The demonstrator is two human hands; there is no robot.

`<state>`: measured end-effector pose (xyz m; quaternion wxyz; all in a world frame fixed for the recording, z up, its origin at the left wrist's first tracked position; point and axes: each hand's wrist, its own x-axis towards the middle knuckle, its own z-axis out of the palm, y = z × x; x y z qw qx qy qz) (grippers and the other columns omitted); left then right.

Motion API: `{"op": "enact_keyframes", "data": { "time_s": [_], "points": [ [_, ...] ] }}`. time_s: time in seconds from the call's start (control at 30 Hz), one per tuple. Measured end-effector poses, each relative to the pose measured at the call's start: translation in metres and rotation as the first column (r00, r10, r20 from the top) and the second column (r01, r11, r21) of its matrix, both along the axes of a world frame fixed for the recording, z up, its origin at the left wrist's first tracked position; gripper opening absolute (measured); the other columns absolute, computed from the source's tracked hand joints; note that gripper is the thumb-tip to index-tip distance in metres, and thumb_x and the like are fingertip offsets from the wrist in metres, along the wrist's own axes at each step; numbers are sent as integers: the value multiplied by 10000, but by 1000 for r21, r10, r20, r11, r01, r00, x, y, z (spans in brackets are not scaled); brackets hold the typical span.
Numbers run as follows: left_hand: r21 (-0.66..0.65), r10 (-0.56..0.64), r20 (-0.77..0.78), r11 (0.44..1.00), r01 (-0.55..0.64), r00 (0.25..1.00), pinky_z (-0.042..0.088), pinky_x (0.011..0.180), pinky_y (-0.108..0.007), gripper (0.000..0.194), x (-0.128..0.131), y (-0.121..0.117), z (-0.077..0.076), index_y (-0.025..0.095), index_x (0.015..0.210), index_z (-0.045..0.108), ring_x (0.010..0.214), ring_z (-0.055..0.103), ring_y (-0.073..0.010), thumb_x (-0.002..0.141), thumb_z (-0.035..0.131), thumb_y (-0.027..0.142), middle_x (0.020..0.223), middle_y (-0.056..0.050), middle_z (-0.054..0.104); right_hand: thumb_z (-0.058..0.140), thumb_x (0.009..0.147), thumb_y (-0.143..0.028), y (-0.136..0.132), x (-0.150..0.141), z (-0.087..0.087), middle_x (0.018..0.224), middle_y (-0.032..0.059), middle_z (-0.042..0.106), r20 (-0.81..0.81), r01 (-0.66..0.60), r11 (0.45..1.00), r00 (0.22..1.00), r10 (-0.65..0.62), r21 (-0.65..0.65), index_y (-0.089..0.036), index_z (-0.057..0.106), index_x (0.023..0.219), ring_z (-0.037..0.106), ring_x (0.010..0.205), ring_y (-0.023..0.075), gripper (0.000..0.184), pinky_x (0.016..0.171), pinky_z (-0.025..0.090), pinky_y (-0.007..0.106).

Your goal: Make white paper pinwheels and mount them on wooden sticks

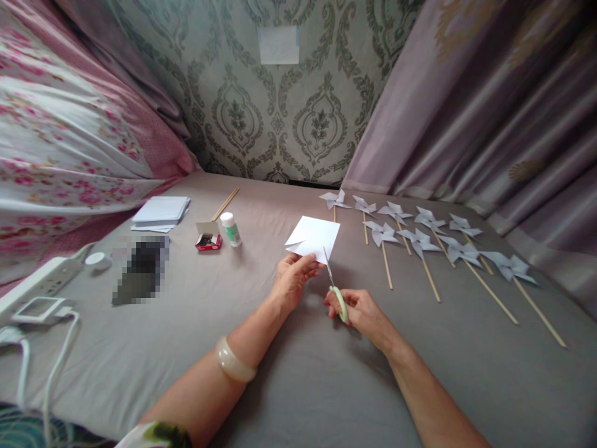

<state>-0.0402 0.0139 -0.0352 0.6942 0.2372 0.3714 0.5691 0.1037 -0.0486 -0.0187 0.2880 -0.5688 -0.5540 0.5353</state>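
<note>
A square sheet of white paper is pinched at its near edge by my left hand, and a slit runs in from its left corner. My right hand grips a pair of scissors with pale green handles. Their blades point away from me and meet the paper near its right corner. To the right, several white paper pinwheels on wooden sticks lie in two rough rows. Left of the paper stand a glue bottle with a white cap and a small open red box holding small dark items.
A stack of white paper lies at the far left, and wooden sticks lie behind the red box. A power strip with white cables is at the left edge, near a blurred dark object. Curtains hang at the right.
</note>
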Motion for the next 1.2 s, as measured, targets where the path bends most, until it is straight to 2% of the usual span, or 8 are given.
{"op": "enact_keyframes", "data": {
  "time_s": [0.23, 0.5, 0.87, 1.2],
  "points": [
    [16, -1, -24, 1000, 1, 1000, 436, 538, -217, 338, 0, -1, 1, 144, 725, 555, 614, 658, -143, 533, 813, 247, 667, -30, 657, 615, 652, -685, 0, -3, 2, 518, -3, 515, 10, 22, 1000, 1000, -21, -14, -156, 580, 546, 357, 460, 79, 541, 445, 267, 235],
    [27, -6, -26, 1000, 7, 1000, 438, 544, -221, 327, 0, 0, -3, 129, 751, 584, 620, 657, -145, 555, 812, 257, 671, -40, 656, 604, 692, -653, 0, -2, -2, 528, 0, 531, 24, 23, 1000, 999, -23, 11, -159, 579, 540, 369, 456, 81, 518, 445, 277, 236],
    [25, 8, -36, 1000, -7, 999, 441, 548, -219, 331, -1, 0, -2, 147, 694, 540, 636, 664, -150, 547, 812, 265, 645, -30, 649, 631, 706, -610, 3, 1, -17, 530, 2, 547, -16, 53, 999, 998, -53, 3, -149, 598, 581, 437, 508, 105, 479, 489, 318, 240],
    [26, 13, -33, 1000, -12, 999, 443, 552, -221, 325, -1, 0, -3, 150, 718, 552, 631, 661, -146, 549, 808, 260, 665, -28, 657, 683, 676, -552, 3, 1, -13, 508, -15, 536, 4, 84, 996, 996, -85, 15, -149, 601, 555, 437, 491, 98, 428, 495, 333, 236]
  ]
}}
